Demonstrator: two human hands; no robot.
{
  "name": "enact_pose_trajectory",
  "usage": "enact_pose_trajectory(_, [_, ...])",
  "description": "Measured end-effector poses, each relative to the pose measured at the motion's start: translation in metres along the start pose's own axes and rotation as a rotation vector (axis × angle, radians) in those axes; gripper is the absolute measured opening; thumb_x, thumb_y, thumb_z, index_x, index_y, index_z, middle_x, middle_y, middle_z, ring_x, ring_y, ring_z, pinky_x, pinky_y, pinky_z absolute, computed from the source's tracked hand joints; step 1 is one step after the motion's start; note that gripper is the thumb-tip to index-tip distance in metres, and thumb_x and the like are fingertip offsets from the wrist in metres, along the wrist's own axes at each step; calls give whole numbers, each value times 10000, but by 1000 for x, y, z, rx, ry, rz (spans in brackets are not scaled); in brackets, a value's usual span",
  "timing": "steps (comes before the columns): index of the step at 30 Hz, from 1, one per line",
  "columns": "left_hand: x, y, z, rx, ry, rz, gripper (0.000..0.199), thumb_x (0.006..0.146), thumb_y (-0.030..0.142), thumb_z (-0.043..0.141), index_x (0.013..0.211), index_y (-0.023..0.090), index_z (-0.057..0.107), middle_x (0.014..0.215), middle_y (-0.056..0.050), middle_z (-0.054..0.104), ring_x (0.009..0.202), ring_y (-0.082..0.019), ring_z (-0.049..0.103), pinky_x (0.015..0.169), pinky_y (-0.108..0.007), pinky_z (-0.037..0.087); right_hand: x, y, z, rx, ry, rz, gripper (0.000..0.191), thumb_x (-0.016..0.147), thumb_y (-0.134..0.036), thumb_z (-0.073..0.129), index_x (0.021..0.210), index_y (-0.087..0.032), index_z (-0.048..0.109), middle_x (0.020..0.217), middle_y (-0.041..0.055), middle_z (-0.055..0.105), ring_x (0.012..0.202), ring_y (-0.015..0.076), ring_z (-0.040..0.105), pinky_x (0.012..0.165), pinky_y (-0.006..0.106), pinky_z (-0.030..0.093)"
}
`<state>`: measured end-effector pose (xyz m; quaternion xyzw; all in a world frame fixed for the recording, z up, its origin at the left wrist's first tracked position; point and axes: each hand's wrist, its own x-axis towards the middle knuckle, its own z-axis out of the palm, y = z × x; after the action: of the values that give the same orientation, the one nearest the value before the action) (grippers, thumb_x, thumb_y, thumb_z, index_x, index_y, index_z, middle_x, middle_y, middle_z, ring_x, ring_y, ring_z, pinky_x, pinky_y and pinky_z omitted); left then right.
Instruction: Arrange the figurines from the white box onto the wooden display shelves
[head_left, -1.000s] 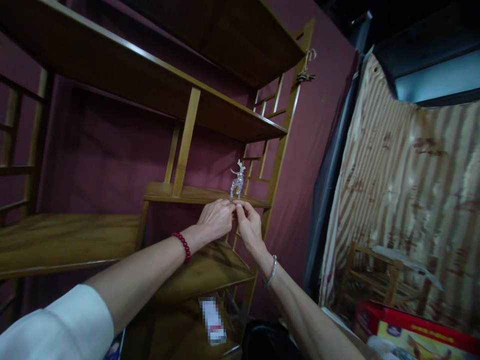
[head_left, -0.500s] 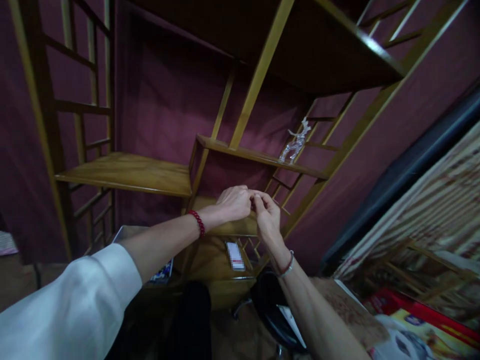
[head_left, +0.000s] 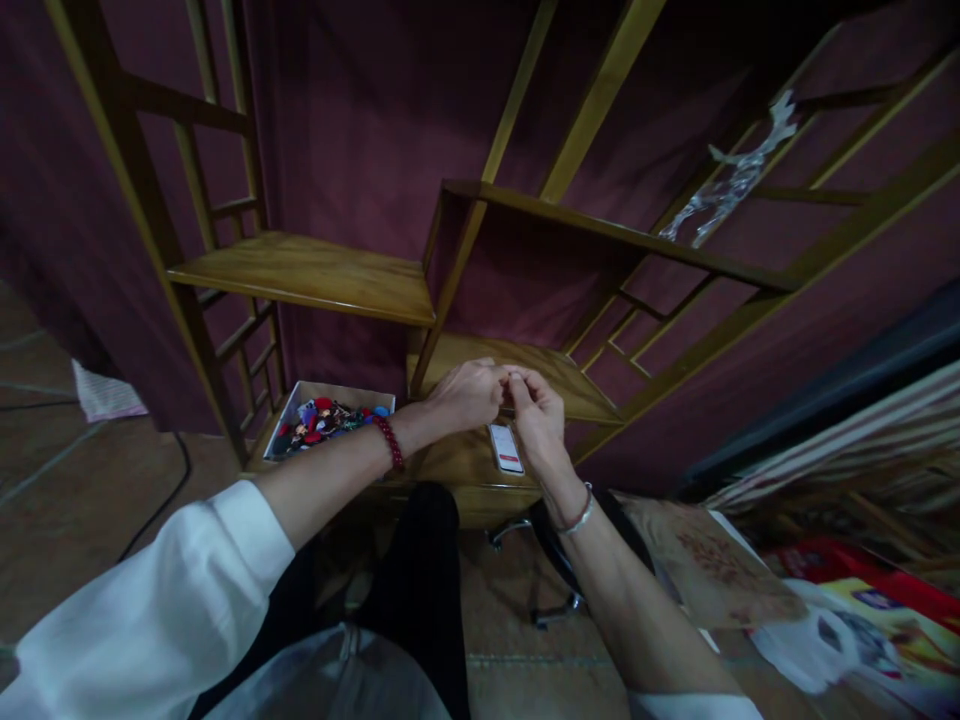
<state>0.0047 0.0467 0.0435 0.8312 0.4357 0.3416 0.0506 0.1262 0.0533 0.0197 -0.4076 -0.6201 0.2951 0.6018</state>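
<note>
My left hand (head_left: 471,393), with a red bead bracelet (head_left: 389,443) at the wrist, is closed, its fingertips meeting those of my right hand. My right hand (head_left: 541,418) pinches with thumb and forefinger at the same spot. Whatever lies between the fingers is too small or hidden to make out. Just below the hands, a phone (head_left: 507,449) with a lit screen lies on the low wooden surface. Left of my forearm stands an open box (head_left: 294,397) full of small colourful items, partly covered by the arm.
A wooden shelf unit (head_left: 315,268) with lattice sides rises in front of me. On its right shelf stands a clear deer figurine (head_left: 739,185). A black stool (head_left: 559,545), a brown board-like piece (head_left: 705,560) and a white plastic bag (head_left: 802,640) are at lower right.
My view has tilted down and shifted, bringing the box's contents and my legs into sight. Both hands stay pressed together at the fingertips.
</note>
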Motion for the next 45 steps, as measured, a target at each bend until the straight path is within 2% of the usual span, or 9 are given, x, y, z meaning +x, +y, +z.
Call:
enact_pose_trajectory(5, [-25, -10, 10, 12, -21, -55, 290, 809, 141, 357, 903, 155, 631, 825, -57, 599, 759, -148, 556, 736, -265, 444, -23, 20, 11, 45, -32, 57, 256, 767, -381, 512, 854, -161, 610, 773, 20, 622, 687, 128, 548, 667, 266, 452])
enact_pose_trajectory(11, [-56, -21, 19, -20, -84, -151, 274, 803, 133, 375, 858, 172, 640, 820, -41, 608, 771, -133, 569, 735, -243, 442, -50, 43, 26, -43, -68, 60, 261, 785, -370, 477, 868, -164, 615, 845, 43, 627, 778, 153, 559, 757, 306, 445])
enact_pose_trajectory(20, [-105, -51, 40, 29, -161, -299, 269, 812, 138, 375, 861, 152, 640, 820, -55, 631, 778, -139, 586, 753, -253, 449, -93, 88, 63, -81, -112, 226, 259, 770, -329, 447, 883, -177, 623, 896, 50, 650, 857, 171, 586, 837, 333, 441])
enact_pose_trajectory(24, [-126, -65, 48, 66, -238, -361, 277, 812, 133, 363, 889, 151, 628, 869, -71, 645, 818, -155, 600, 761, -271, 454, -108, 101, 79, -143, -203, 277, 273, 767, -294, 417, 902, -183, 626, 902, 47, 659, 859, 168, 595, 833, 326, 446])
enact_pose_trajectory(29, [-149, -84, 53, 116, -431, -438, 278, 789, 116, 361, 900, 133, 615, 890, -111, 656, 852, -193, 615, 757, -305, 461, -120, 112, 97, -168, -389, 381, 297, 743, -222, 398, 915, -196, 639, 842, 19, 679, 784, 160, 617, 758, 314, 480])
enact_pose_trajectory(32, [-163, -95, 55, 124, -519, -465, 285, 769, 111, 377, 941, 124, 603, 935, -126, 653, 892, -210, 611, 766, -312, 461, -125, 120, 107, -199, -513, 383, 312, 737, -183, 399, 912, -205, 656, 813, 0, 688, 783, 156, 625, 758, 307, 482])
enact_pose_trajectory(35, [-177, -109, 56, 151, -566, -473, 323, 746, 91, 393, 997, 118, 595, 1032, -132, 632, 1011, -208, 566, 870, -316, 419, -127, 128, 118, -291, -611, 350, 324, 748, -158, 409, 940, -224, 661, 864, -10, 696, 831, 152, 630, 808, 303, 469])
enact_pose_trajectory(40, [-201, -145, 58, 285, -517, -463, 407, 751, 66, 371, 1113, 52, 556, 1113, -162, 599, 1153, -206, 463, 1047, -342, 223, -123, 144, 135, -525, -692, 306, 325, 793, -163, 415, 1010, -218, 652, 1032, 20, 668, 944, 154, 615, 866, 259, 439])
enact_pose_trajectory(45, [-226, -174, 66, 294, -432, -602, 434, 835, 158, 316, 1229, 57, 468, 1269, -144, 504, 1222, -188, 393, 1048, -345, 237, -118, 152, 156, -701, -732, 257, 309, 832, -205, 406, 1030, -266, 636, 1072, -8, 652, 971, 148, 600, 854, 241, 430])
